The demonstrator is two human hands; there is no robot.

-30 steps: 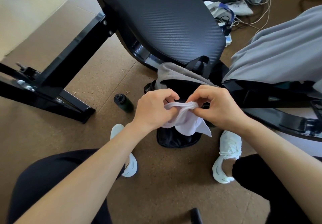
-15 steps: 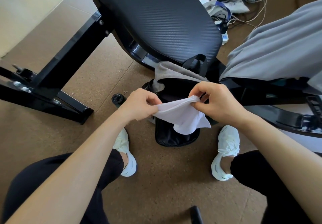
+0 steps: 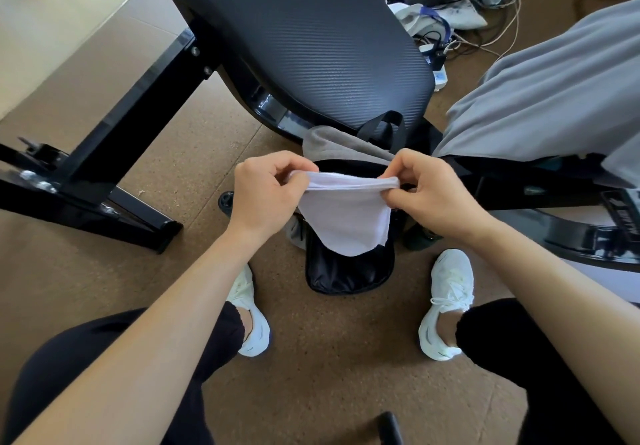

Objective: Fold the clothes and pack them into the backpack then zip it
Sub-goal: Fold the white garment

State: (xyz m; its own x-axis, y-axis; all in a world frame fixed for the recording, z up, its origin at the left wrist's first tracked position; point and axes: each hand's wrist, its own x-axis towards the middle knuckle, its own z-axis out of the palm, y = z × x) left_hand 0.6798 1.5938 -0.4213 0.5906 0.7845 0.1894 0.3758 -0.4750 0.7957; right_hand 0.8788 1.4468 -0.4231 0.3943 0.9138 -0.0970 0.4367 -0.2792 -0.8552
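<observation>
A small white cloth (image 3: pixel 346 216) hangs stretched between my two hands, its folded top edge held level. My left hand (image 3: pixel 266 192) pinches the cloth's left corner and my right hand (image 3: pixel 429 188) pinches its right corner. Directly below the cloth stands a black backpack (image 3: pixel 349 271) on the floor between my feet, its top open. A grey garment (image 3: pixel 332 143) lies over the backpack's far rim, beside the bag's black carry handle (image 3: pixel 384 126). The cloth hides most of the bag's opening.
A black padded bench (image 3: pixel 311 36) with a black metal frame (image 3: pixel 104 154) stands just behind the backpack. Grey fabric (image 3: pixel 554 91) drapes over a second frame at the right. A dark bottle (image 3: pixel 227 200) lies left of the bag. Bags and cables clutter the far right floor.
My hands have drawn apart, pulling the bunched white cloth out flat between them; its top edge is now straight and level above the backpack.
</observation>
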